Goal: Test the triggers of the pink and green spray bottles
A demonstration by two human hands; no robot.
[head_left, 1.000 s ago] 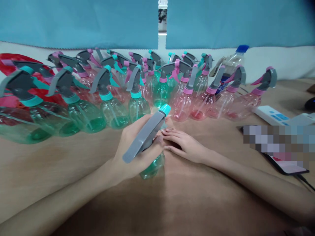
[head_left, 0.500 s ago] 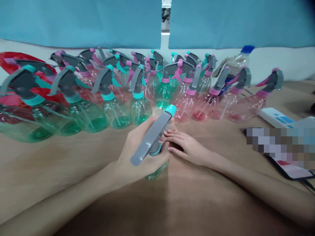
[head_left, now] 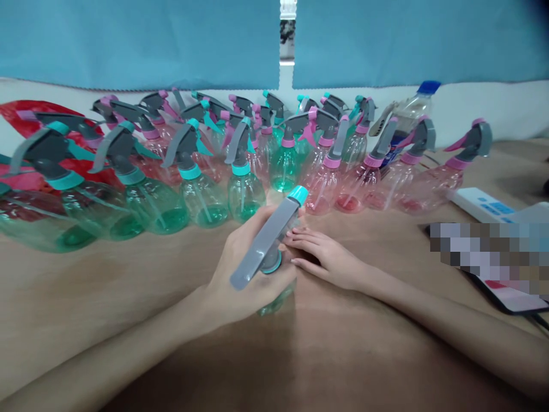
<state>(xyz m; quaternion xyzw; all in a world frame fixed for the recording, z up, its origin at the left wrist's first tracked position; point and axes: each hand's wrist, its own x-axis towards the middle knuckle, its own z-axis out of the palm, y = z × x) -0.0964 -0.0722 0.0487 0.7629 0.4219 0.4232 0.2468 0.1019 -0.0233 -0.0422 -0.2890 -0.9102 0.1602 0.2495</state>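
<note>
A spray bottle (head_left: 266,243) with a grey head, a turquoise nozzle and a turquoise collar stands in front of me. My left hand (head_left: 231,274) is wrapped round it just below the head, closed. A green-tinted part of its body shows under that hand; the trigger is mostly hidden. My right hand (head_left: 323,256) lies at the bottle's right side with its fingers stretched out and the thumb apart. Its fingertips come up to the bottle and the left fingers; whether they press on it I cannot tell.
Several green spray bottles (head_left: 206,200) stand at the left and several pink spray bottles (head_left: 321,191) at the right, with more behind. A blue-capped plastic bottle (head_left: 414,111), a red bag (head_left: 38,111), a white power strip (head_left: 480,205) and a phone (head_left: 510,292) surround the wooden table (head_left: 343,355).
Both hands and the held spray bottle keep nearly the same pose. The whole view has shifted slightly, the back rows sitting a little lower in the picture.
</note>
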